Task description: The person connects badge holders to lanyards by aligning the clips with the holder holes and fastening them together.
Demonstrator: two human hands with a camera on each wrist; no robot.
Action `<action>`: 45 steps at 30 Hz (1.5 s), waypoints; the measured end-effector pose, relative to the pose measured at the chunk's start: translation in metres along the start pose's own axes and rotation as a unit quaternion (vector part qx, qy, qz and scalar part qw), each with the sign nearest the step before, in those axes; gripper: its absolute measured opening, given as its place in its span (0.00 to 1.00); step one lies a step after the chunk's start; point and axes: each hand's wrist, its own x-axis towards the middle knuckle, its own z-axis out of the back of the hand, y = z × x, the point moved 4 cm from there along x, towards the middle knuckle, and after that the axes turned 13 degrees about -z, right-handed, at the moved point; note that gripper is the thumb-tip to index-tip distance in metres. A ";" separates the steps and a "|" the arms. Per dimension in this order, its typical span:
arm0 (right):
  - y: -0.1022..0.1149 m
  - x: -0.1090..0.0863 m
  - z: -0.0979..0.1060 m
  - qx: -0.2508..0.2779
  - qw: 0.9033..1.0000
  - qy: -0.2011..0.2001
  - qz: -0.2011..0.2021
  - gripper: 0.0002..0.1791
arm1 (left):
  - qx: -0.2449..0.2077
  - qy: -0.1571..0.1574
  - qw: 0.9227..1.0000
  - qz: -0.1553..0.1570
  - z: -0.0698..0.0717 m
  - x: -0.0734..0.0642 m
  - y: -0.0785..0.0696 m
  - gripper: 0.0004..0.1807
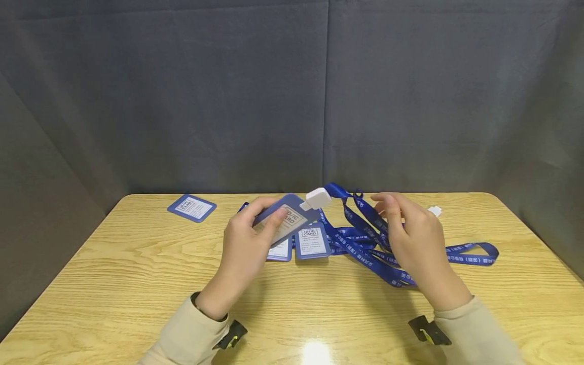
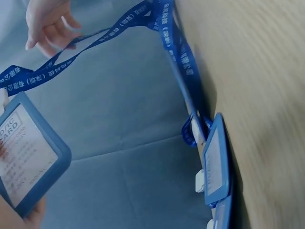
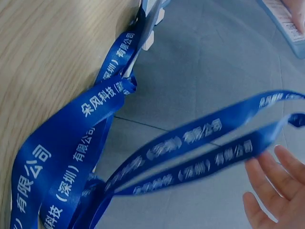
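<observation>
My left hand (image 1: pixel 246 248) pinches a blue-framed ID card holder (image 1: pixel 294 224) above the table, thumb across its front. A white plastic clip (image 1: pixel 318 198) joins the holder's top end to a blue printed lanyard (image 1: pixel 368 215). That strap sags to the right, toward my right hand (image 1: pixel 414 241). In the right wrist view the right fingers (image 3: pixel 271 176) are loosely spread, fingertips at the strap's lower edge, not curled round it. Below the raised holder, two more card holders lie side by side; the nearer-right one (image 1: pixel 312 242) shows its printed card.
Another card holder (image 1: pixel 191 208) lies alone at the table's back left. Overlapping blue lanyards (image 1: pixel 360 256) spread across the middle, with a loop (image 1: pixel 476 254) reaching right. A white clip (image 1: pixel 435 211) shows behind the right hand. A dark grey curtain (image 1: pixel 228 101) stands behind the wooden table.
</observation>
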 end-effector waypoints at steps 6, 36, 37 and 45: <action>-0.005 0.001 0.002 -0.011 1.000 0.011 -0.014 0.22 | -0.056 -0.052 0.997 0.001 0.011 0.004 -0.002 0.08; -0.012 0.004 0.008 -0.023 0.999 -0.003 -0.023 0.23 | -0.071 -0.236 0.960 -0.134 0.073 0.021 -0.027 0.11; -0.012 0.004 0.007 -0.024 0.999 -0.001 -0.022 0.23 | -0.072 -0.243 0.958 -0.135 0.075 0.021 -0.028 0.11; -0.012 0.004 0.001 -0.028 0.999 0.014 -0.022 0.23 | -0.088 -0.312 0.935 -0.145 0.092 0.023 -0.025 0.10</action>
